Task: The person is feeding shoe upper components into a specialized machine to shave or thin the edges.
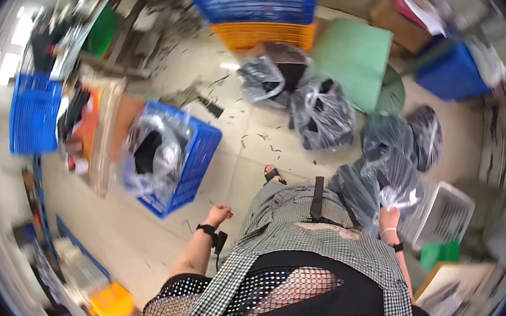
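Note:
My right hand (389, 218) is closed on the gathered top of a grey translucent plastic bag (401, 180), which bulges with dark contents. The bag stands on the floor just in front of me to the right. My left hand (219, 215) hangs over the floor to my left, its fingers curled in, with nothing visible in them. A dark band circles each wrist, and a small black device (219, 243) hangs by the left one. Nearest to that hand is a blue crate (200, 159) lined with clear plastic, with black material inside.
More filled plastic bags (322, 115) stand ahead, before a green board (352, 63). Blue and orange crates (261, 34) are stacked at the back. A white basket (446, 216) is right of the held bag. Dark scraps (263, 137) litter the floor; shelving lines the left.

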A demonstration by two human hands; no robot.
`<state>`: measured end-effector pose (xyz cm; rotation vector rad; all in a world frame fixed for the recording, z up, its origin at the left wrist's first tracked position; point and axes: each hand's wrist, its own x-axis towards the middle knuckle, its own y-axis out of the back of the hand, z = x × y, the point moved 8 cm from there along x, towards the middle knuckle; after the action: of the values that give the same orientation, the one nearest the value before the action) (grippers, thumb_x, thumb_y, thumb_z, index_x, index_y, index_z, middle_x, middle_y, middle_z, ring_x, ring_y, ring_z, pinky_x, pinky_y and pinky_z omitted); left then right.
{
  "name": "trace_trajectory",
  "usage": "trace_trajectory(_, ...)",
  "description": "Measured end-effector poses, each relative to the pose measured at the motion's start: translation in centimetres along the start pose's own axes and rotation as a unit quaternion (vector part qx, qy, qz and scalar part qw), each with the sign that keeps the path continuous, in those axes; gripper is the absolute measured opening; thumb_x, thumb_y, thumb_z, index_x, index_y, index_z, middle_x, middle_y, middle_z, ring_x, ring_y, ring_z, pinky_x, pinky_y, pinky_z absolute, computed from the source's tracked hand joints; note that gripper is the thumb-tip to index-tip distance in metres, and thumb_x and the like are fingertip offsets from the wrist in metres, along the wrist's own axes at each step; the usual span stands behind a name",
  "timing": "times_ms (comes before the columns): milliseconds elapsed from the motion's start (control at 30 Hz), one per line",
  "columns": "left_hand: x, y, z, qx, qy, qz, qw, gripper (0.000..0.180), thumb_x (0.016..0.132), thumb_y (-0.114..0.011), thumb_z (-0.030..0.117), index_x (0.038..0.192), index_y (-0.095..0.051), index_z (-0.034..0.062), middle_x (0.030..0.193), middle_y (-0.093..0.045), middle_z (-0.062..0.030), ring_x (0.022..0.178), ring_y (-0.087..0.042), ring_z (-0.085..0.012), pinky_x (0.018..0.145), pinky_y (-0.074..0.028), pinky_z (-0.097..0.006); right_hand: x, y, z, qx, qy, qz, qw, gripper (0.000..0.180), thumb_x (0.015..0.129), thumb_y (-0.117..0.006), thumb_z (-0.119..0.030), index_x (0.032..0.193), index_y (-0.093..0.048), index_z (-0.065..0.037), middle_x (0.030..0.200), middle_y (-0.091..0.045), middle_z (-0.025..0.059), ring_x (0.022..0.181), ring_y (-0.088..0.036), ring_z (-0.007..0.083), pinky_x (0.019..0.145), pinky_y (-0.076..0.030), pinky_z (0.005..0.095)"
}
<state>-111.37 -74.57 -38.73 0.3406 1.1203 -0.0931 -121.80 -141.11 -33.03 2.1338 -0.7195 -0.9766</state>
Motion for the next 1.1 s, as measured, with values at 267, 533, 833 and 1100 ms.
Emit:
trace_trajectory(267, -3.0, 0.8, -5.7, -0.188, -0.001, 0.070, 0.980, 0.015, 0.088, -0.057, 0.008, 0.095, -0.059, -0.0049, 0.082, -0.065, -0.0120, 0.073, -0.066, -0.0214, 0.068, -0.056, -0.033, 1.0, -0.9, -15.8, 0.036, 0.049, -0.065, 0.996, 0.030, 0.071, -0.058, -0.014, 0.090, -0.060, 0.009, 0.078, -0.063, 0.0131, 0.075, -0.057, 0.0202, 0.067, -0.046, 0.0352)
trace_trajectory(533, -6.3, -5.4, -15.8, -0.097, -0.009, 0.104, 0.990, 0.020, 0.082, -0.063, 0.022, 0.082, -0.071, 0.0031, 0.076, -0.069, -0.0057, 0.068, -0.061, -0.0134, 0.064, -0.049, -0.032, -0.1, -8.6, -31.9, -0.032, 0.102, -0.146, 0.983, 0.023, 0.073, -0.058, -0.009, 0.091, -0.063, 0.005, 0.076, -0.064, 0.0107, 0.065, -0.059, 0.0190, 0.060, -0.047, 0.0350)
trace_trajectory(833, -9.4, -0.6, -9.6, -0.371, 0.112, 0.062, 0.920, 0.021, 0.088, -0.054, 0.016, 0.091, -0.066, -0.0005, 0.087, -0.070, -0.0119, 0.077, -0.067, -0.0201, 0.065, -0.051, -0.033, 2.0, -26.1, -46.1, -0.268, 0.342, -0.228, 0.871, 0.022, 0.072, -0.060, -0.013, 0.086, -0.067, 0.003, 0.075, -0.069, 0.0144, 0.069, -0.066, 0.0262, 0.065, -0.050, 0.0370)
trace_trajectory(1100, -6.2, 2.2, -13.9, -0.554, 0.124, 0.175, 0.804, 0.025, 0.093, -0.053, 0.023, 0.109, -0.060, 0.0043, 0.095, -0.070, -0.0128, 0.083, -0.068, -0.0229, 0.071, -0.049, -0.032, 0.2, -40.2, -73.4, -0.105, 0.386, -0.309, 0.863, 0.016, 0.076, -0.056, -0.006, 0.088, -0.065, -0.002, 0.074, -0.062, 0.0030, 0.061, -0.057, 0.0149, 0.054, -0.046, 0.0337)
